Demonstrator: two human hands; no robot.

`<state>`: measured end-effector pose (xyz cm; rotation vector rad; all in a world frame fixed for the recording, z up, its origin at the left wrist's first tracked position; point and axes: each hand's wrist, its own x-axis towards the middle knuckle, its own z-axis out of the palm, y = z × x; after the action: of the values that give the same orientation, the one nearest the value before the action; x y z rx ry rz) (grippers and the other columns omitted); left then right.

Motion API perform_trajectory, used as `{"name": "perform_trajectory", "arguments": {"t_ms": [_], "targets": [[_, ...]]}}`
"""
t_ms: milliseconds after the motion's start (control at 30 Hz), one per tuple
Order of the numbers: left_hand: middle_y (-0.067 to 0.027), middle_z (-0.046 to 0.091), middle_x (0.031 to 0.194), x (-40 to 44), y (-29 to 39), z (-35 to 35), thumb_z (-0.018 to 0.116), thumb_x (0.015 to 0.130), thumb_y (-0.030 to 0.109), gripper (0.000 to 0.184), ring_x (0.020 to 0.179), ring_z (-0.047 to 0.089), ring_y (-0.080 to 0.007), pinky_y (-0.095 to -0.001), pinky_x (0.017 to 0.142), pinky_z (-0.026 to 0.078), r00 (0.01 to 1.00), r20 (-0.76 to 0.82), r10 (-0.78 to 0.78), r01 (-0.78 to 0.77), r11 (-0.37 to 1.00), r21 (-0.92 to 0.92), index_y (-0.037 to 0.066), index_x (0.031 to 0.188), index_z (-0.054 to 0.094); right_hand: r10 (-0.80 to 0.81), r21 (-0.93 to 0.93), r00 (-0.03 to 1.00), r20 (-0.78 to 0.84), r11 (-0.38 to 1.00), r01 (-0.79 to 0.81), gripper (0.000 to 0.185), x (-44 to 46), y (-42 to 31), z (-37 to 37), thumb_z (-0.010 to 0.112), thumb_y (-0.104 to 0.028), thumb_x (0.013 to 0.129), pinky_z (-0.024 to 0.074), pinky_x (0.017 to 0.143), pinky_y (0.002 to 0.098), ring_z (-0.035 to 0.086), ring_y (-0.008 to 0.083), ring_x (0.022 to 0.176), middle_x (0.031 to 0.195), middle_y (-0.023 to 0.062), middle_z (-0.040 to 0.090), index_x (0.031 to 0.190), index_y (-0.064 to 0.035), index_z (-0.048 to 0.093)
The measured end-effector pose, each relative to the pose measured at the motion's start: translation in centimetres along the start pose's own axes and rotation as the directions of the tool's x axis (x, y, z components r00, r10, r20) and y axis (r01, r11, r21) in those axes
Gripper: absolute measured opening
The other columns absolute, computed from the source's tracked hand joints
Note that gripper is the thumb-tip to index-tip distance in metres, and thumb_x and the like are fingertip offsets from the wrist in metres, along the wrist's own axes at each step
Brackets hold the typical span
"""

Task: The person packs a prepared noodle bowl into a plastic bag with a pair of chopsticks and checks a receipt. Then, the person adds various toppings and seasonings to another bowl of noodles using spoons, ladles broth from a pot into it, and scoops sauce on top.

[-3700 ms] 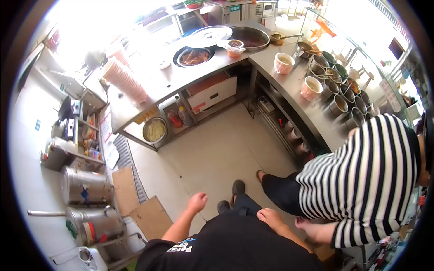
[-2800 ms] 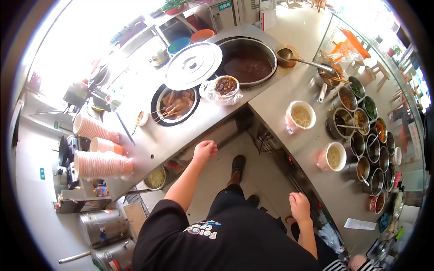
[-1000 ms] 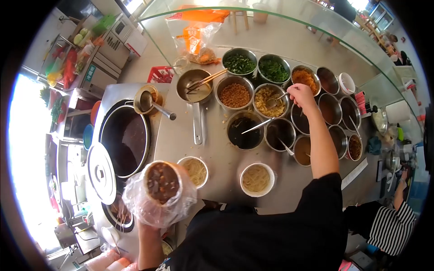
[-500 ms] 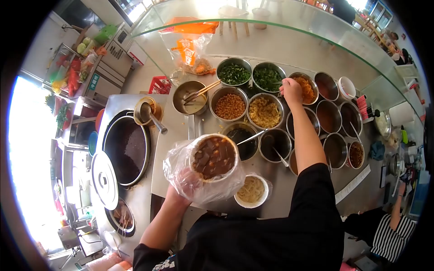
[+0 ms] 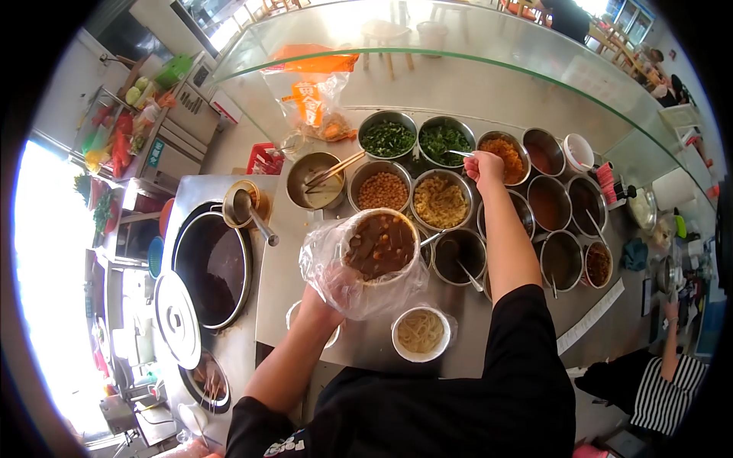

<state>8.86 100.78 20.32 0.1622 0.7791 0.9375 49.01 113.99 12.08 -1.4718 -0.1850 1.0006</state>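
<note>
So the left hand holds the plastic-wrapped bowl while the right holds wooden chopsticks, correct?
Not quite: in the head view, the right hand holds a metal utensil; the chopsticks rest in a pan. The left hand does hold the bowl.

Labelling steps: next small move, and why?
Likely bring the plastic-wrapped round bowl of brown stew, in the left hand, toward the round steel pot of leafy greens: the right hand holds a slim silver utensil there, and a round steel pot of yellow food lies between, risking spills.
</note>
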Motion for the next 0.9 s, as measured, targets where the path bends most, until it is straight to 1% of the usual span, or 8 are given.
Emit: {"name": "perform_trajectory", "arguments": {"t_ms": [267, 467, 500, 600, 667, 733, 800, 900], "targets": [[-0.0058, 0.058, 0.077, 3.3, 0.2, 1.3, 0.060, 0.085, 0.002, 0.007, 0.070, 0.057, -0.0180, -0.0325, 0.062, 0.048, 0.999, -0.025, -0.046, 0.049, 0.984, 0.169, 0.004, 0.092, 0.060, 0.001, 0.168, 1.000, -0.015, 0.986, 0.002, 0.013, -2.4, -0.9, -2.3, 0.059, -0.013, 0.090, 0.0465, 0.049, 0.0232, 0.060, 0.0117, 0.057, 0.074, 0.0062, 0.066, 0.093, -0.0027, 0.066], [-0.0060, 0.059, 0.080, 6.9, 0.0, 0.8, 0.060, 0.085, 0.001, 0.011, 0.072, 0.057, -0.0190, -0.0331, 0.062, 0.048, 0.988, 0.122, -0.092, 0.101, 0.992, -0.070, 0.004, 0.096, 0.059, -0.168, 0.186, 0.980, 0.103, 0.972, 0.147, 0.019, -10.2, -4.3, -2.6, 0.057, -0.015, 0.094, 0.0460, 0.050, 0.0237, 0.058, 0.0124, 0.057, 0.078, 0.0089, 0.066, 0.105, -0.0008, 0.063], [-0.0050, 0.058, 0.079, 7.4, -0.3, 1.0, 0.061, 0.084, 0.002, 0.012, 0.071, 0.057, -0.0180, -0.0329, 0.061, 0.047, 0.997, 0.057, -0.056, 0.054, 0.998, 0.033, 0.004, 0.096, 0.059, -0.190, 0.192, 0.973, 0.130, 0.968, 0.163, 0.020, -12.8, -4.8, -2.2, 0.056, -0.015, 0.095, 0.0457, 0.050, 0.0234, 0.058, 0.0123, 0.057, 0.078, 0.0091, 0.066, 0.107, -0.0004, 0.063], [-0.0054, 0.057, 0.079, 7.5, 0.2, 1.7, 0.061, 0.084, 0.002, 0.014, 0.070, 0.056, -0.0176, -0.0324, 0.060, 0.047, 0.998, 0.044, -0.046, 0.045, 0.999, 0.018, 0.004, 0.097, 0.059, -0.285, 0.056, 0.925, 0.252, 0.958, 0.280, 0.025, -20.1, -4.6, -1.4, 0.055, -0.018, 0.097, 0.0445, 0.050, 0.0229, 0.055, 0.0099, 0.059, 0.077, 0.0074, 0.064, 0.110, 0.0011, 0.062], [-0.0050, 0.056, 0.082, 7.6, 0.5, 2.5, 0.060, 0.083, 0.000, 0.019, 0.072, 0.055, -0.0162, -0.0310, 0.060, 0.046, 1.000, -0.019, -0.020, 0.021, 0.999, 0.028, 0.004, 0.101, 0.058, -0.457, -0.188, 0.821, 0.342, 0.823, 0.536, 0.026, -23.3, -3.6, -0.3, 0.053, -0.018, 0.099, 0.0432, 0.051, 0.0221, 0.054, 0.0082, 0.060, 0.076, 0.0063, 0.063, 0.111, 0.0027, 0.061], [-0.0048, 0.056, 0.086, 7.4, 1.0, 2.6, 0.058, 0.083, -0.002, 0.023, 0.074, 0.054, -0.0149, -0.0296, 0.059, 0.045, 0.995, 0.074, 0.064, -0.074, 0.989, 0.130, 0.004, 0.105, 0.058, -0.513, -0.186, 0.787, 0.343, 0.784, 0.593, 0.026, -22.1, -3.4, 1.3, 0.052, -0.018, 0.099, 0.0425, 0.051, 0.0215, 0.053, 0.0076, 0.060, 0.076, 0.0056, 0.062, 0.112, 0.0025, 0.061], [-0.0040, 0.056, 0.089, 7.7, 1.1, 1.6, 0.057, 0.083, -0.003, 0.026, 0.075, 0.054, -0.0146, -0.0293, 0.060, 0.045, 0.997, 0.064, 0.050, -0.057, 0.993, 0.105, 0.003, 0.108, 0.057, -0.554, -0.151, 0.764, 0.331, 0.768, 0.623, 0.024, -18.4, -3.1, 3.5, 0.052, -0.017, 0.099, 0.0408, 0.052, 0.0201, 0.052, 0.0063, 0.061, 0.076, 0.0036, 0.062, 0.113, -0.0004, 0.062], [-0.0052, 0.057, 0.092, 8.0, 1.2, 0.6, 0.058, 0.084, -0.003, 0.028, 0.078, 0.056, -0.0161, -0.0308, 0.064, 0.048, 0.989, 0.099, 0.105, -0.115, 0.988, 0.101, 0.003, 0.111, 0.057, -0.480, -0.395, 0.810, 0.338, 0.709, 0.585, 0.026, -9.1, -1.6, 8.2, 0.052, -0.020, 0.096, 0.0449, 0.054, 0.0258, 0.057, 0.0114, 0.057, 0.069, 0.0057, 0.063, 0.106, 0.0001, 0.065]]}}
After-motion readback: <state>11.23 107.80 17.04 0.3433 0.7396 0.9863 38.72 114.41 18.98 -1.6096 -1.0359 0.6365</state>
